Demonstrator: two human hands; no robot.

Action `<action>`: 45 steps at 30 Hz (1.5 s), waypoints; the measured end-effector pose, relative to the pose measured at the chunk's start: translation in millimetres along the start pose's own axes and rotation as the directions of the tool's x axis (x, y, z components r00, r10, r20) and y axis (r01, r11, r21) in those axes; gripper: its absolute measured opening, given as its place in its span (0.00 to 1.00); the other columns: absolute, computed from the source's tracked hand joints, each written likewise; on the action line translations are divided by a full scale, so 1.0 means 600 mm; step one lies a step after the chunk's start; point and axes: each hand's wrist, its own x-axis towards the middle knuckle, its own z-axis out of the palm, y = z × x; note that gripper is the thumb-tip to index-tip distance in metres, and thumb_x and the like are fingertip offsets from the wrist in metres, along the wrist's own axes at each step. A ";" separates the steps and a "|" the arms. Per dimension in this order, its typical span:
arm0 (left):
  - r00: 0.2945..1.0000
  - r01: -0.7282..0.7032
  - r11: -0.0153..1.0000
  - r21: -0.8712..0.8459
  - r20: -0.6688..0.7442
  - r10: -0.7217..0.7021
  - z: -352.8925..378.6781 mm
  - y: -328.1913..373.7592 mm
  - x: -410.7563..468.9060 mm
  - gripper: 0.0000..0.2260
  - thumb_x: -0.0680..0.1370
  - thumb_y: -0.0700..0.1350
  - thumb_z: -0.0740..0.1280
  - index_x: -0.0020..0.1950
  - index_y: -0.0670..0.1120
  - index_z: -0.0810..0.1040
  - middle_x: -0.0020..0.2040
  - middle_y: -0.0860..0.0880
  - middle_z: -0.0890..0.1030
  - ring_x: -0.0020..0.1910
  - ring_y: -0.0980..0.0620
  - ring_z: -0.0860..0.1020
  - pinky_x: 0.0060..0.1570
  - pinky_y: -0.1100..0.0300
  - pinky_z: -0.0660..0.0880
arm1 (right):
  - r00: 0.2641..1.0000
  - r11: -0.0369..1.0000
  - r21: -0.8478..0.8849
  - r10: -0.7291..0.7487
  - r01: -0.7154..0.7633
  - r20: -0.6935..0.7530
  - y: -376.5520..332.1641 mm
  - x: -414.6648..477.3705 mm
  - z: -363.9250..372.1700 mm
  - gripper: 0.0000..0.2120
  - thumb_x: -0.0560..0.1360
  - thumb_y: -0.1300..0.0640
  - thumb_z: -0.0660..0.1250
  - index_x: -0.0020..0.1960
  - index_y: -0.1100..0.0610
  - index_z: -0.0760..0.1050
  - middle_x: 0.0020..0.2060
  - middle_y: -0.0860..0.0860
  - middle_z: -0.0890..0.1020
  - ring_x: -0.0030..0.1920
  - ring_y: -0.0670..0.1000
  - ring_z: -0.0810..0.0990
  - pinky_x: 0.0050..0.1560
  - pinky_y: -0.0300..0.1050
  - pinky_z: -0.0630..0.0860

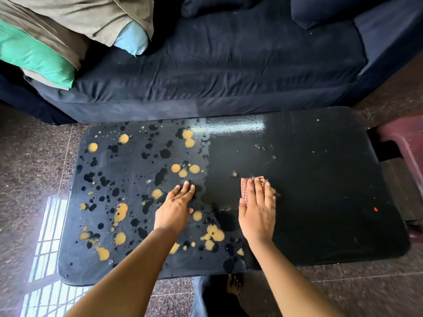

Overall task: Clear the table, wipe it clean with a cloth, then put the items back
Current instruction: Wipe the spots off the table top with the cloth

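Just before the dark sofa [229, 65] stands the black table [320, 202]. Left hand [176, 209] lies flat on it, fingers [186, 191] straight and together. Right hand [257, 211], fingers likewise straight, presses a pink checked cloth [246, 183] flat near the table's middle. Orange spots [120, 212] spatter its left half.

Black table [320, 179] spattered with orange-yellow blotches [121, 211] (left half only), pink checked cloth [246, 185], navy sofa [229, 65].
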 end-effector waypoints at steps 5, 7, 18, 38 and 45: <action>1.000 0.004 1.000 0.004 0.008 -0.004 -0.001 0.001 0.000 0.29 0.81 0.44 0.60 0.78 0.56 0.51 0.78 0.60 0.47 0.77 0.56 0.48 0.69 0.60 0.63 | 0.849 0.849 -0.019 -0.527 0.528 0.050 -0.031 -0.008 0.011 0.28 0.77 0.47 0.54 0.76 0.52 0.57 0.75 0.50 0.62 0.75 0.54 0.56 0.71 0.57 0.62; 1.000 0.013 1.000 0.009 0.013 -0.013 -0.002 0.000 0.000 0.29 0.81 0.44 0.61 0.78 0.56 0.51 0.78 0.60 0.47 0.77 0.56 0.48 0.69 0.59 0.63 | 0.761 0.757 -0.084 -0.643 0.648 0.084 0.004 0.008 0.006 0.28 0.77 0.46 0.53 0.75 0.51 0.58 0.74 0.48 0.62 0.75 0.52 0.58 0.70 0.57 0.64; 0.999 0.034 0.999 -0.009 0.039 -0.034 -0.004 0.004 -0.002 0.29 0.81 0.43 0.60 0.78 0.57 0.50 0.77 0.61 0.47 0.77 0.57 0.47 0.68 0.59 0.64 | 0.879 0.879 0.037 -0.476 0.475 0.017 -0.039 -0.025 0.013 0.28 0.77 0.48 0.56 0.75 0.52 0.57 0.74 0.51 0.63 0.75 0.55 0.57 0.72 0.58 0.60; 1.000 0.017 0.998 -0.053 0.016 -0.016 0.013 -0.008 -0.001 0.29 0.81 0.45 0.60 0.78 0.58 0.50 0.77 0.62 0.46 0.76 0.59 0.45 0.70 0.57 0.61 | 0.977 0.978 0.022 -0.208 0.207 0.050 0.050 -0.081 0.006 0.27 0.78 0.47 0.51 0.76 0.51 0.58 0.75 0.47 0.60 0.75 0.52 0.56 0.73 0.58 0.59; 1.000 0.008 0.999 -0.051 -0.004 -0.008 0.013 -0.011 0.003 0.28 0.81 0.45 0.59 0.77 0.58 0.50 0.77 0.63 0.46 0.76 0.60 0.45 0.69 0.56 0.62 | 0.872 0.874 0.044 -0.485 0.483 0.064 -0.025 -0.134 0.020 0.27 0.77 0.48 0.53 0.75 0.50 0.58 0.75 0.48 0.62 0.75 0.53 0.58 0.72 0.57 0.59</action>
